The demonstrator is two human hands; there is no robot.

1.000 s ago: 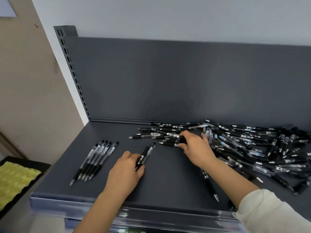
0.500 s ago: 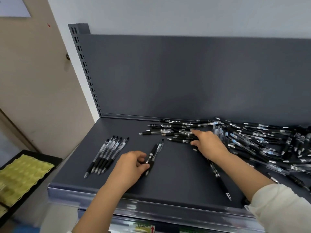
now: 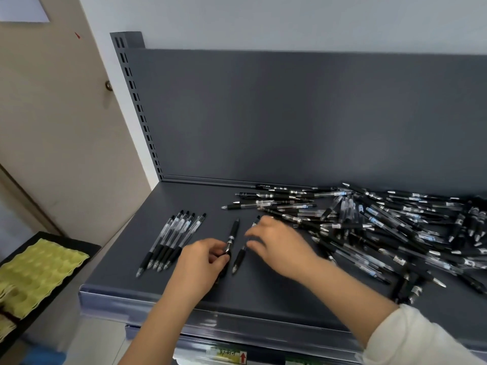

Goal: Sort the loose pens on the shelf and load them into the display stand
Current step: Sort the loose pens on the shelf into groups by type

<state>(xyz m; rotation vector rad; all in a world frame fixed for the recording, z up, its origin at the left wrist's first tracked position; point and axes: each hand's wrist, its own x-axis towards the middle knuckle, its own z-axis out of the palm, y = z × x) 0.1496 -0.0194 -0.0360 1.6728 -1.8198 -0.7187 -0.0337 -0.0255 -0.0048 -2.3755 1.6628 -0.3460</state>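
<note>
A big heap of loose black and clear pens [image 3: 382, 227] covers the right half of the grey shelf [image 3: 123, 259]. Several clear-barrelled pens with black grips lie in a neat row [image 3: 171, 241] at the left. My left hand [image 3: 203, 262] pinches the lower end of a black pen [image 3: 233, 234] that lies on the shelf just right of the row. My right hand [image 3: 274, 243], blurred, holds a second black pen [image 3: 238, 259] close beside the first, its tip showing below my fingers. No display stand is in view.
The shelf's dark back panel [image 3: 290, 114] rises behind the pens, with a slotted upright [image 3: 137, 101] at its left. A clear price rail [image 3: 237, 320] runs along the front edge. Yellow moulded trays [image 3: 39, 270] sit low at the left, beside a beige door [image 3: 52, 114].
My right hand has left the edge of the heap and come left with a black pen, next to the one under my left hand. The left hand stays on its pen.
</note>
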